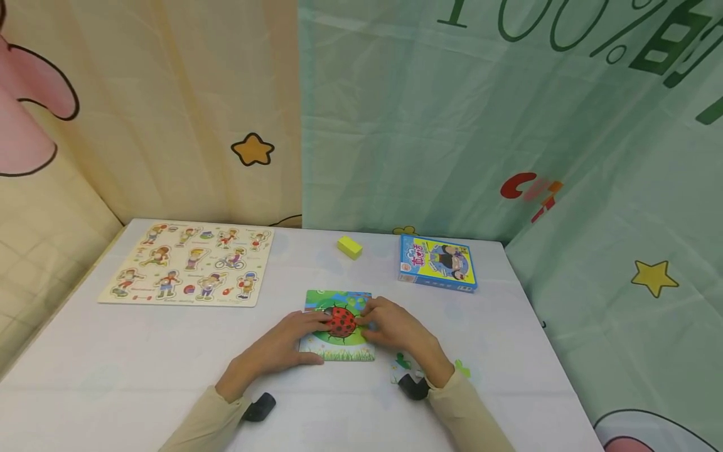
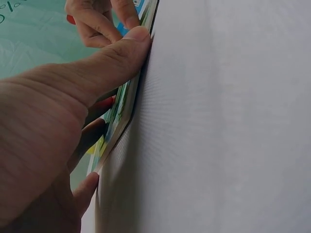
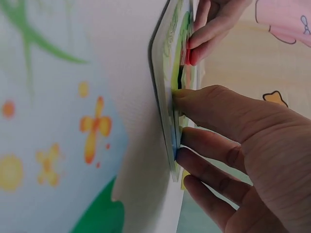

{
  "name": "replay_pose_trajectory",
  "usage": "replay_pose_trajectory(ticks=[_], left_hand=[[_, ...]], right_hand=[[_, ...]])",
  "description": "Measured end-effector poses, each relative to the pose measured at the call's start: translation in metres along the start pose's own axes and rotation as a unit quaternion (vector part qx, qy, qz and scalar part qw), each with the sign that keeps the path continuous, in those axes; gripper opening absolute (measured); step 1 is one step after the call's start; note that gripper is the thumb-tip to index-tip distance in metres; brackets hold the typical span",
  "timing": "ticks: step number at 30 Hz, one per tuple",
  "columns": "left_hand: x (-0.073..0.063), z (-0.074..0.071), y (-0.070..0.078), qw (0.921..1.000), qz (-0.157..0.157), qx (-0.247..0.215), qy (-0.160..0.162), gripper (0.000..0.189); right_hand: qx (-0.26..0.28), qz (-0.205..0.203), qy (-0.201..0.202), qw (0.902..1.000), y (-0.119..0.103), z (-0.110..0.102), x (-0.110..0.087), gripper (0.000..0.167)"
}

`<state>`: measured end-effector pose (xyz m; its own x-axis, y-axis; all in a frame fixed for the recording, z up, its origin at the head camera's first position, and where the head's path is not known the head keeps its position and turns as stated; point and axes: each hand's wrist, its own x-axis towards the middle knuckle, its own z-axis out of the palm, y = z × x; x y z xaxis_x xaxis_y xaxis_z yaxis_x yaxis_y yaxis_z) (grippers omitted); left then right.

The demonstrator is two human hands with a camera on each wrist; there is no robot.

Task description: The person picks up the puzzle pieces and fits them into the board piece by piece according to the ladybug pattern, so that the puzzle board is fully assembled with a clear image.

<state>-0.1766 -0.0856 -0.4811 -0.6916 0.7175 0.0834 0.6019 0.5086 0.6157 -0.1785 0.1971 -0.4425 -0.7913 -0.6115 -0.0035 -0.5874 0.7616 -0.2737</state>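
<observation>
A square ladybug puzzle with a green and blue picture lies flat on the white table. My left hand rests over its left side, fingertips on the red ladybug and thumb along the front edge. From the right, my right hand pinches a thin puzzle piece at the right part of the picture, thumb opposite fingers; the hand covers much of that piece. Under the right wrist lie loose printed puzzle pieces, partly hidden by the forearm and black wrist camera.
A cream board with pictures of children lies at the back left. Behind the puzzle is a yellow block. A blue and yellow box lies at the back right. Printed curtains stand behind the table.
</observation>
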Motion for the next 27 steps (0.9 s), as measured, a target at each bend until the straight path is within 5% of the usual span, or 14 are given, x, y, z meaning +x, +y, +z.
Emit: replay_pose_trajectory(ticks=[15,27], left_hand=[[-0.0012,-0.0001,0.0032,0.9999,-0.013,0.0,0.003,0.066],[-0.0017,-0.0046,0.0,0.9982,-0.006,0.049,0.035,0.066]], right_hand=[[-0.035,-0.008,0.007,0.9993,-0.0009,0.0038,0.0015,0.024],[-0.021,-0.012,0.013,0.9996,0.006,0.0013,0.0065,0.022]])
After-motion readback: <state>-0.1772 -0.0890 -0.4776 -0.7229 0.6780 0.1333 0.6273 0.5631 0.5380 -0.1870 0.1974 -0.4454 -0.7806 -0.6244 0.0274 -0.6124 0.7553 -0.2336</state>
